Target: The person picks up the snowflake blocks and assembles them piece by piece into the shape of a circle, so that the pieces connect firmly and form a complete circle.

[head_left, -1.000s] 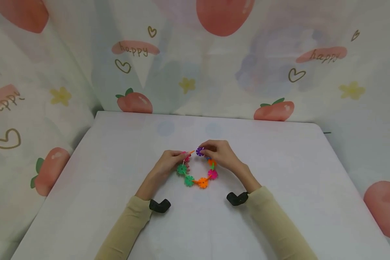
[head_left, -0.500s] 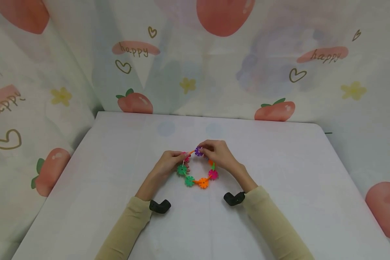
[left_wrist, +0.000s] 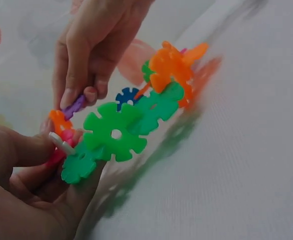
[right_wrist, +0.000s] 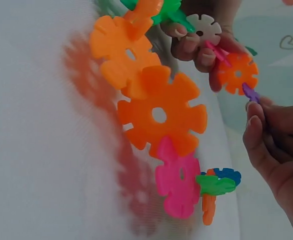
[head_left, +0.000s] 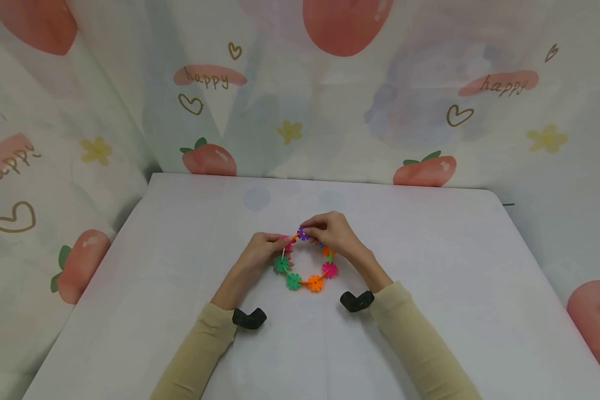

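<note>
A ring of notched plastic snowflake discs (head_left: 315, 284), in orange, pink, green, white, blue and purple, is held up over the white table between both hands. My left hand (head_left: 260, 253) grips its left side near a pink disc (head_left: 288, 243) and a white disc (right_wrist: 209, 30). Between thumb and fingers my right hand (head_left: 334, 232) pinches the purple disc (head_left: 303, 234). In the right wrist view the purple disc's edge meets the rim of an orange disc (right_wrist: 238, 75) beside the left fingers. The ring's lower part, with green discs (left_wrist: 115, 132), hangs close over the tabletop.
The white-covered table (head_left: 220, 205) spreads around both hands. Cloth walls (head_left: 330, 111) printed with fruit, hearts and stars stand behind it and at its sides. A black wrist mount (head_left: 249, 319) sits on the left cuff, and another black mount (head_left: 357, 301) on the right.
My right hand has moved slightly left with the purple disc, closing the gap to the orange disc by the left fingers. The left hand has stayed nearly still.
</note>
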### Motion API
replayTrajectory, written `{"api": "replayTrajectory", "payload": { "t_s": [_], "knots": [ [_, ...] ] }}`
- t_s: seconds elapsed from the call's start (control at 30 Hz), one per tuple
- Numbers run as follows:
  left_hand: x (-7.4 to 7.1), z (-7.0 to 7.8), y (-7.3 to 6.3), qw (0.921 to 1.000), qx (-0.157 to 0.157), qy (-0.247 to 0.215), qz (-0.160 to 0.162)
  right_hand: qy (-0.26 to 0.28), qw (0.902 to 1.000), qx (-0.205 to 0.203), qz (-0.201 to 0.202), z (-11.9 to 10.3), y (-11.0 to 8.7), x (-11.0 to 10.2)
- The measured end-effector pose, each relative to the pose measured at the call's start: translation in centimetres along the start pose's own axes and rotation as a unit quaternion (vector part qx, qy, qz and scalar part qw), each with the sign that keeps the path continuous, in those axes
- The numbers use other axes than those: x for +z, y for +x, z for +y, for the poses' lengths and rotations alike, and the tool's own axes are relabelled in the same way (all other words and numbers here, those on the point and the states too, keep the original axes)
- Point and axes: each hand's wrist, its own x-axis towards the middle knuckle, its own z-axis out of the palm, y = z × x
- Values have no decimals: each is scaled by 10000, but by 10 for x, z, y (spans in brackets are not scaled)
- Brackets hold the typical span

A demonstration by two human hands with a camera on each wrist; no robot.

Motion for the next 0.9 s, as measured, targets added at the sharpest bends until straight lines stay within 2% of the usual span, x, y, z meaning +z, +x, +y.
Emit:
{"api": "replayTrajectory", "payload": {
  "t_s": [0.17, 0.3, 0.4, 0.57, 0.7, 0.8, 0.9],
  "knots": [
    [5, 0, -2, 9999, -98, -41, -33, 12, 9999, 48, -152, -2, -1, -2],
    [6, -1, -2, 9996, -66, 155, -228, -53, 9997, 73, -229, 0, -4, -3],
    [6, -1, -1, 9990, -26, 349, -289, -402, 9991, -32, -124, 3, -8, -7],
    [5, 0, -1, 9976, 5, 679, -145, -1000, 9947, -118, 193, 12, -23, -23],
    [4, 1, -2, 9955, 35, 938, -154, -1240, 9918, 104, -278, 20, -36, -31],
    [5, 2, -3, 9927, 106, 1182, -213, -1345, 9894, -61, -538, 27, -39, -28],
    [6, 1, -4, 9903, 183, 1357, -252, -1325, 9896, -423, -356, 31, -40, -23]
  ]
}}
